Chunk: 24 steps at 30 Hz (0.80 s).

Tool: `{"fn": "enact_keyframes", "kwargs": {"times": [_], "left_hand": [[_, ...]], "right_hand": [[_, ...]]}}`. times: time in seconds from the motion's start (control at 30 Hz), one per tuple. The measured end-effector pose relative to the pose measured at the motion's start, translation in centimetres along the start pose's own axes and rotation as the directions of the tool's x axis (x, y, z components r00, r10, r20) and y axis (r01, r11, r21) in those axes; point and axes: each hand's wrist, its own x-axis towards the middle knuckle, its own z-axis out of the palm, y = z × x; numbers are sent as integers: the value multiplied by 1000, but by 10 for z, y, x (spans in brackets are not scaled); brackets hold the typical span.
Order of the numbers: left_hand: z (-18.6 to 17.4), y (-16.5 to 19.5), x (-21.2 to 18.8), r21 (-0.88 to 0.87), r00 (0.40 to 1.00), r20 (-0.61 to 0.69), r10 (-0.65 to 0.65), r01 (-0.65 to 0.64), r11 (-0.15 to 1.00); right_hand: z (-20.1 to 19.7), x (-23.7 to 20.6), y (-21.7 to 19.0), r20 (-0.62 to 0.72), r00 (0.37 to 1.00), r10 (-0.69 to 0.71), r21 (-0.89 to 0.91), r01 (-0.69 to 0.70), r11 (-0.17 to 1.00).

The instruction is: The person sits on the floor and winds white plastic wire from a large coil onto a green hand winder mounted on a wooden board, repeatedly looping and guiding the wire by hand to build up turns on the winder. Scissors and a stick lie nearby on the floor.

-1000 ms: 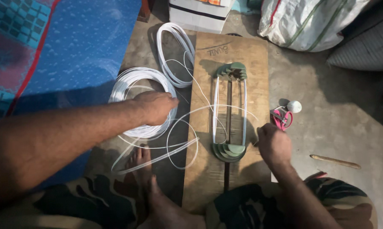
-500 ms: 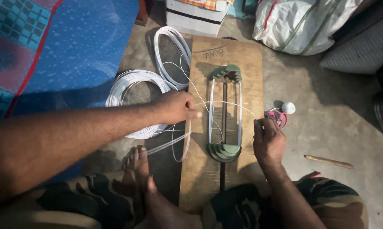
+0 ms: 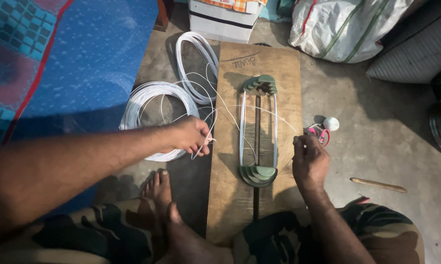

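Note:
A wooden board (image 3: 232, 195) lies on the floor in front of me. A green stepped winding former (image 3: 257, 171) on it carries loops of white wire (image 3: 241, 127). My left hand (image 3: 191, 135) pinches a strand of the white wire just left of the board, beside a flat white wire coil (image 3: 152, 98). On the board's right side, my right hand (image 3: 308, 161) is closed on the other end of the strand. The strand runs across the former between both hands. A second white coil (image 3: 193, 63) lies farther back.
Pink scissors (image 3: 320, 133) and a small white ball (image 3: 331, 123) lie right of the board. A wooden stick (image 3: 379, 185) rests on the concrete floor. A blue patterned cloth (image 3: 74, 58) is at left, a white box (image 3: 223, 17) and white sack (image 3: 342, 29) behind. My bare foot (image 3: 157, 190) is beside the board.
My left hand has pulled back left off the board toward the coil, drawing the wire with it. My right hand has stayed at the board's right edge.

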Motion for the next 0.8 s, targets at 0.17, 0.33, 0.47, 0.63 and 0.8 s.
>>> {"fn": "enact_keyframes", "kwargs": {"times": [0.17,0.33,0.47,0.63,0.8], "left_hand": [[-14,29,-22,96,997,-60,47,-41,994],[-21,60,-51,888,794,168,584,-379,260],[-13,70,-73,821,594,568,570,-452,-347],[-1,69,-86,658,331,741,585,-532,-533],[1,61,-91,686,397,728,559,-427,-589]], "right_hand": [[1,5,7,-14,1000,-24,-14,24,1000],[2,15,22,-49,991,-122,-93,117,989],[3,29,35,-88,984,-154,-232,130,964],[13,61,41,-145,955,-260,-310,205,928],[27,100,30,-177,921,-346,-376,262,889]]}}
